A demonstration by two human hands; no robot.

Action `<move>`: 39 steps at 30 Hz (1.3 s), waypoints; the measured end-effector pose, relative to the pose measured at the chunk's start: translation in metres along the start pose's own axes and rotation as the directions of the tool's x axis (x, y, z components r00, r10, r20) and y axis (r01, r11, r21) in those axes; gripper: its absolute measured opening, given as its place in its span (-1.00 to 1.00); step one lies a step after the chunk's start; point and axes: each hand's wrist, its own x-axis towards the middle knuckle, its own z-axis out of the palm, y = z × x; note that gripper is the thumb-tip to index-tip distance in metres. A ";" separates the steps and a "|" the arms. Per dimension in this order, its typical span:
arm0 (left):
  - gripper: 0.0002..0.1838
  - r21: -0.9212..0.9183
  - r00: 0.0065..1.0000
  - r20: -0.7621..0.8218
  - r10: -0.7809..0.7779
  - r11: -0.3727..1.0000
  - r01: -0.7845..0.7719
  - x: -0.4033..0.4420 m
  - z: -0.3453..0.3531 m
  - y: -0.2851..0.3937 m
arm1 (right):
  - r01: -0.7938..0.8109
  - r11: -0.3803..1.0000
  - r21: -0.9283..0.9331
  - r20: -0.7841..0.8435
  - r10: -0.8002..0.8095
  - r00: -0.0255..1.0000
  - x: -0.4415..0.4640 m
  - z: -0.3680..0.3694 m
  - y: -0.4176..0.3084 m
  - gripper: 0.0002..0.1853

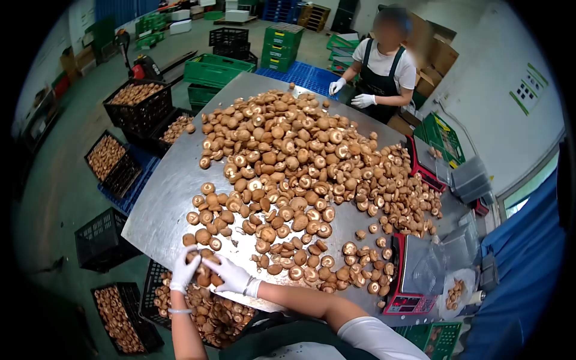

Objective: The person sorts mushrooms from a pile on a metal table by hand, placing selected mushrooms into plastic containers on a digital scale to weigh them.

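Note:
My left hand (184,270), in a white glove, is at the near left edge of the metal table (162,210), its fingers curled against brown mushrooms (204,277). Close to its right, my right hand (231,276), also gloved, reaches over the same mushrooms with its fingers bent round them. The two hands hold this small cluster between them, above a black crate (150,300) full of mushrooms at the table's edge. A large heap of mushrooms (294,144) spreads over the table beyond my hands.
Across the table stands a co-worker (384,66) with gloved hands. Red scales (414,270) sit at the right, near plastic tubs (471,177). Black crates (111,159) of mushrooms are on the left floor; green crates (282,45) are stacked behind the table.

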 end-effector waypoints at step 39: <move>-0.42 -0.110 0.992 -0.099 -0.078 0.992 0.067 0.419 0.079 -0.002 | -0.526 0.748 -0.406 -0.392 0.377 0.839 0.171 -0.432 0.275 -0.12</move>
